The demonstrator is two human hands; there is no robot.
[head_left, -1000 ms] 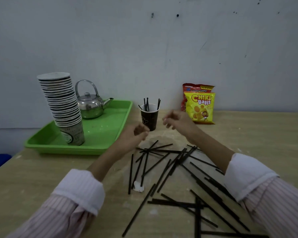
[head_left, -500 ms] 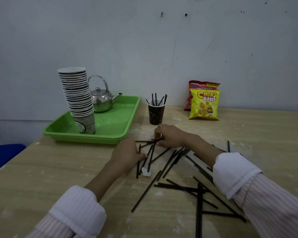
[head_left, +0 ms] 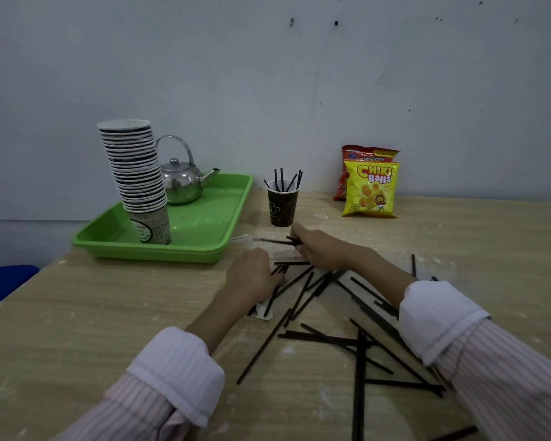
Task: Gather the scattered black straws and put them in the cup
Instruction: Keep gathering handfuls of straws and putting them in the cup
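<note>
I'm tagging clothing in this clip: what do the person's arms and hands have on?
The left sleeve and right sleeve are pale with fine pinkish stripes, each turned back into a plain white cuff. The left hand and right hand are bare: no gloves, rings or watch visible.

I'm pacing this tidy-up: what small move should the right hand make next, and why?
Probably lift the right hand to the dark paper cup: it grips thin black plastic straws just in front of that cup, which holds only a few.
</note>
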